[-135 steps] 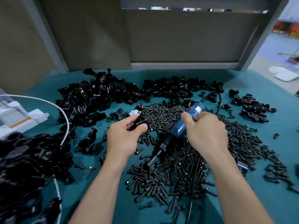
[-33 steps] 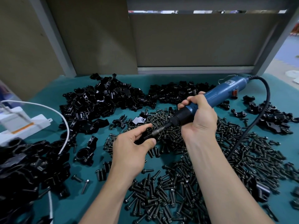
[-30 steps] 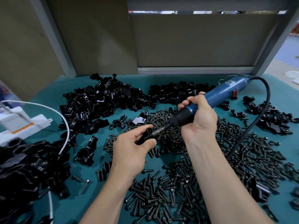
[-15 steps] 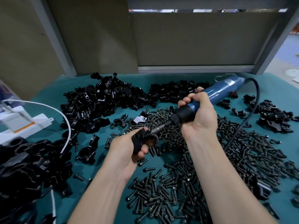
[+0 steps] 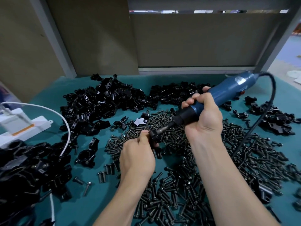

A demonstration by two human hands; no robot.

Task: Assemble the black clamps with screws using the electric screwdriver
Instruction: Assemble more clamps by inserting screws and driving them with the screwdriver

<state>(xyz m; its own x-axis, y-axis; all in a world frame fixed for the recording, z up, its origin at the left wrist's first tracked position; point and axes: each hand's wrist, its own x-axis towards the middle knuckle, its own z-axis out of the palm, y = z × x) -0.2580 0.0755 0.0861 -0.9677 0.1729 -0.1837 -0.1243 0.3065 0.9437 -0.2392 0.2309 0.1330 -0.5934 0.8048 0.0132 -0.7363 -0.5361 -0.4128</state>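
Note:
My left hand (image 5: 137,156) grips a black clamp (image 5: 154,137) just above the screw pile, its fingers curled round the part and hiding most of it. My right hand (image 5: 203,118) holds the blue electric screwdriver (image 5: 228,93) tilted down to the left. The bit's tip (image 5: 160,131) meets the clamp at its top. Loose black screws (image 5: 203,168) cover the green table beneath both hands. Unassembled black clamps (image 5: 104,101) are heaped at the back left.
More clamps lie in a pile at the near left (image 5: 24,168) and in a smaller group at the right (image 5: 275,119). A white device (image 5: 21,126) with a white cable (image 5: 65,128) sits at the left edge. The screwdriver's black cord (image 5: 260,121) loops right.
My right hand lifted the screwdriver from the screw pile and brought its bit to the clamp. My left hand turned and closed round the clamp; the screwdriver stays on it.

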